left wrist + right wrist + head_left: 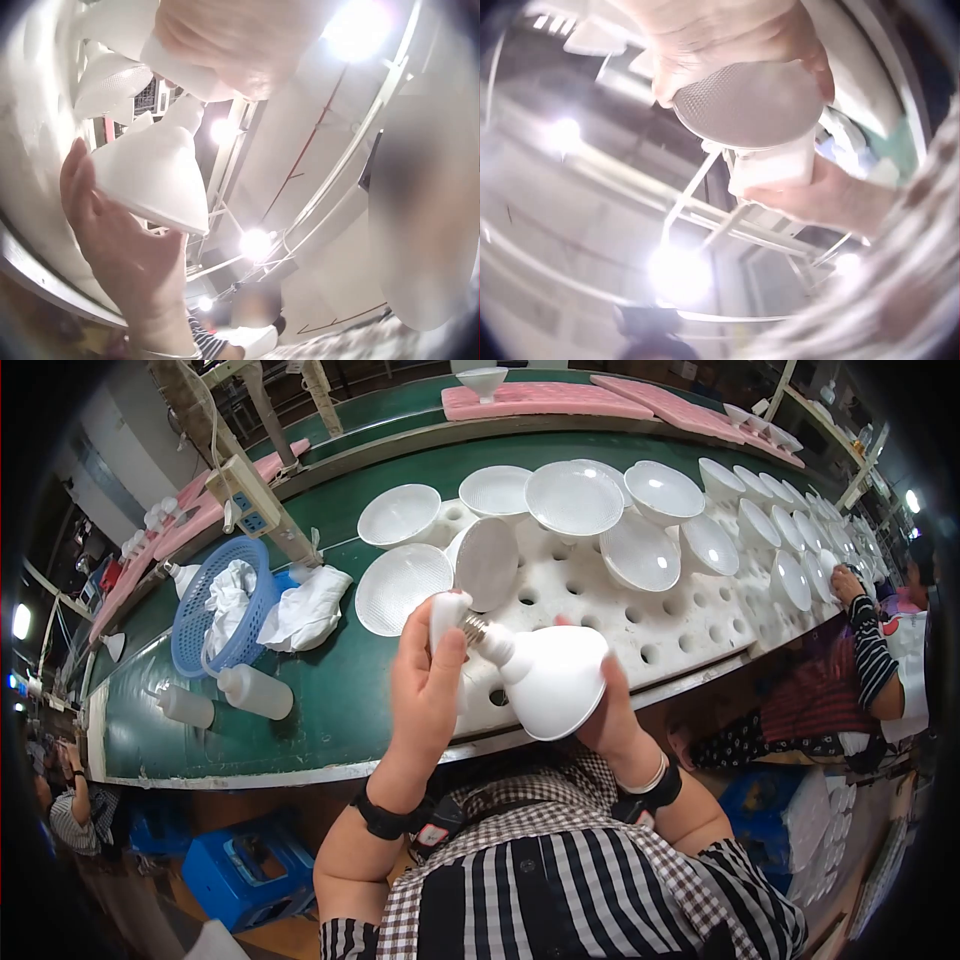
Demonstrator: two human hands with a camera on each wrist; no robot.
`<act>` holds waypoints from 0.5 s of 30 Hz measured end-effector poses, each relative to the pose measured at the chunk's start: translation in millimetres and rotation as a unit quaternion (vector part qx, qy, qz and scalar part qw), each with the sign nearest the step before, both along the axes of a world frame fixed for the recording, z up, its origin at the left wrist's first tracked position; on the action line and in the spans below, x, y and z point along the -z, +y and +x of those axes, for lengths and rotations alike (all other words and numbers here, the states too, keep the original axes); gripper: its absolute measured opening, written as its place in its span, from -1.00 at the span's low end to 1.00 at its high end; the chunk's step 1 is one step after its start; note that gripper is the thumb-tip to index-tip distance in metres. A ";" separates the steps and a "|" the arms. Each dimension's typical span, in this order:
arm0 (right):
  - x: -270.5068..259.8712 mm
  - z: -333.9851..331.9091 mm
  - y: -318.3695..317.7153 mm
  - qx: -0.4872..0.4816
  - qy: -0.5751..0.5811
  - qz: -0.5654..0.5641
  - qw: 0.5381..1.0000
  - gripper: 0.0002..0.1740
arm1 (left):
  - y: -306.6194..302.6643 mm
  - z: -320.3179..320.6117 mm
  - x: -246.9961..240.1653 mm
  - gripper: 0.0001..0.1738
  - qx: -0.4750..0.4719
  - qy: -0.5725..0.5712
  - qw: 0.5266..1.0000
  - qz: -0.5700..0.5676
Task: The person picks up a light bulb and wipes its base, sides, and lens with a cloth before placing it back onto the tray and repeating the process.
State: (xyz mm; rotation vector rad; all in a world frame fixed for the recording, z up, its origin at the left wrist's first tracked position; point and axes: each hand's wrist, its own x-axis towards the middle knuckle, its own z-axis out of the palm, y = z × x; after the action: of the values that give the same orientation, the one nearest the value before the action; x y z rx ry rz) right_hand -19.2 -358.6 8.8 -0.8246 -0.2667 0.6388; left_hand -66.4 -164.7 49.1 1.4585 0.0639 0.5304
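My right hand [618,725] grips a white reflector light bulb [558,678] by its wide rim, fingers and thumb on opposite sides. The bulb is tilted, its metal screw base [474,628] pointing up and left. In the right wrist view its textured lens [754,105] shows. My left hand [425,680] holds a smooth white block-like piece [776,166] right at the screw base, thumb across its front. I cannot tell what this piece is. Behind the hands, more bulbs [405,590] stand lens up in a white board with round holes [655,630].
A blue basket [185,625] with white cloth, a crumpled white cloth [305,607] and two white bottles [257,692] are on the green bench [130,735] at left. Pink foam strips [540,400] run along the back. Another person's arm [870,645] reaches in at right.
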 end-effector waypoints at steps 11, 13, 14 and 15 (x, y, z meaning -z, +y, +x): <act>-2.4 6.8 -4.7 -0.194 0.230 0.147 0.942 -0.03 | 10.6 4.8 1.3 -0.58 -0.156 -0.143 0.811 0.546; -0.9 8.4 -5.4 -0.214 0.186 0.125 0.951 0.02 | 21.5 8.8 -0.3 -0.52 -0.202 -0.113 0.839 0.493; -2.9 7.2 -5.3 -0.215 0.185 0.125 0.951 0.02 | 26.5 7.2 -5.1 -0.50 -0.099 -0.067 0.959 0.257; -5.8 4.2 -4.9 -0.174 0.179 0.094 0.964 0.04 | 28.8 5.7 -9.5 -0.48 0.012 -0.014 1.000 0.001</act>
State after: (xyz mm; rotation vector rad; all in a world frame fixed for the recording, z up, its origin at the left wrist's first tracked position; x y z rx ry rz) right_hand -15.0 -363.5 14.6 -0.4683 -0.1388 1.0615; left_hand -60.7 -135.8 58.7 1.4513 0.0224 0.5311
